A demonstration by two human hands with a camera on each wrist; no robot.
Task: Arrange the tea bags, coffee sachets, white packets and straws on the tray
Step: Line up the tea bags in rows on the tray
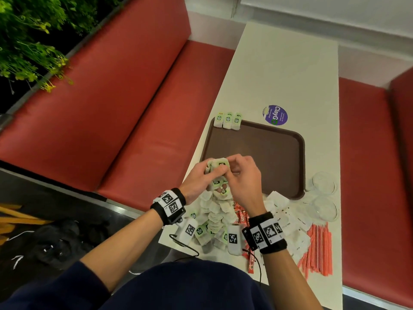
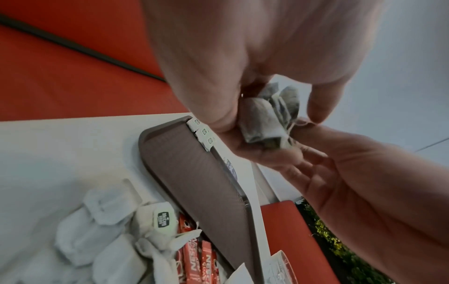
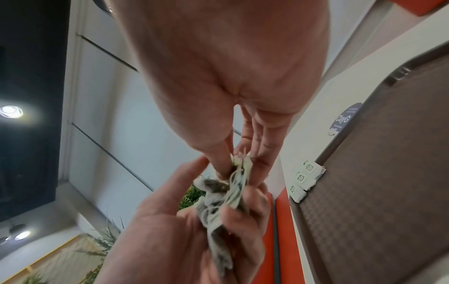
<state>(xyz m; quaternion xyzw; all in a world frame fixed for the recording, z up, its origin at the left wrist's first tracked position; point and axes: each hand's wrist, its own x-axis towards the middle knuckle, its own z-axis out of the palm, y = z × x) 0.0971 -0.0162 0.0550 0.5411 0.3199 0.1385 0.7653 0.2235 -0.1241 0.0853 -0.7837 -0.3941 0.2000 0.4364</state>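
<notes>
Clump of tea bags (image 1: 218, 167) is in the air over the near-left corner of the tray (image 1: 297, 153), held between both hands. Left hand (image 1: 196, 180) cups and grips the clump from below; right hand (image 1: 242, 175) pinches a tag or string at the top of it, probably teasing one bag loose.

Handling: bags look light, soft and crushable, with thin paper, and the strings are tangled together in the right wrist view. Pull by the green tag or the bag edge, slow; yanking a string could tear the paper or drag neighbours along.

Tray is brown, shallow-rimmed and mostly bare. Only contents: three tea bags (image 1: 228, 120) in a row at its far-left corner, tags outward and overlapping the rim.

Near side of the tray, on the counter (image 1: 290, 70): loose tea bag pile (image 1: 214, 218), red coffee sachets (image 1: 242, 217), white packets (image 1: 292, 229), red-striped straws (image 1: 318, 251). Clear plastic lids or cups (image 1: 324, 182) sit at the tray's near-right corner; can't tell which.
</notes>
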